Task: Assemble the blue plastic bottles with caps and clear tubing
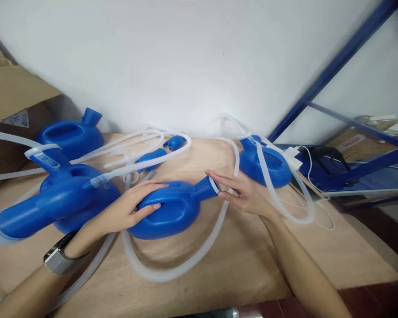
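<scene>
Both hands touch one blue bottle (left on its handle).

Left hand: bare, slim fingers, a short nail showing on the thumb
Left wrist: a watch-like band, broad and close-fitting
Band colours: grey on the near part, black on the far part, a pale shiny strip towards the left
Band face: too hidden to make out
Left forearm: bare
Right hand: bare, slender fingers
Right forearm: bare from the wrist, slim
</scene>
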Motion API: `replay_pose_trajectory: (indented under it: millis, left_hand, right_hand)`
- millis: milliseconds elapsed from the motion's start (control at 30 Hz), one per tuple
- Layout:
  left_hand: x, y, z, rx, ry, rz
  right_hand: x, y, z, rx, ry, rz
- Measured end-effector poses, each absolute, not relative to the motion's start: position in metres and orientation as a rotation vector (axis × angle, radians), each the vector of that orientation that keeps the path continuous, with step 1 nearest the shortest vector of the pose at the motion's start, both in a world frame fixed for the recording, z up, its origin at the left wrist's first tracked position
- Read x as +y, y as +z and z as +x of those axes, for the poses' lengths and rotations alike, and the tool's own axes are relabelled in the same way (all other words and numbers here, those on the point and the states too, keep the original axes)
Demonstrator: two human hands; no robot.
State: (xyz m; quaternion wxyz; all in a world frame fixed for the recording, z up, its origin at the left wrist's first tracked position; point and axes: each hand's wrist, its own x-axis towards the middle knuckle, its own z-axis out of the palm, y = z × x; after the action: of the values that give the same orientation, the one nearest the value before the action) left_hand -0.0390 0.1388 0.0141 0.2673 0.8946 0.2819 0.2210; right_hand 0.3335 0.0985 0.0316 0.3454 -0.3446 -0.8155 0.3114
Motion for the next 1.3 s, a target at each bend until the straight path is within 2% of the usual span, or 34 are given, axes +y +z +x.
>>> replay_pose_trajectory:
  millis: [267,567,833,1067,1300]
  left_hand:
    - [0.14,0.013,-0.039,0.759,0.621,2.398]
    - [0.14,0.012,-0.039,0.786,0.589,2.393]
    - [0.139,0.014,-0.039,0.79,0.6,2.411]
    - [0.139,0.011,-0.039,0.788,0.606,2.421]
    - [0.138,0.004,-0.037,0.778,0.658,2.446]
  right_hand:
    - [0.122,0.063,0.344,-2.236,1.002,-0.818]
    - [0.128,0.058,0.342,-2.209,1.105,-0.792]
    - [0.122,0.061,0.345,-2.25,0.949,-1.009]
    - [0.114,0.065,0.342,-2.297,0.838,-1.012]
    - [0.12,0.058,0.345,-2.288,0.878,-0.956]
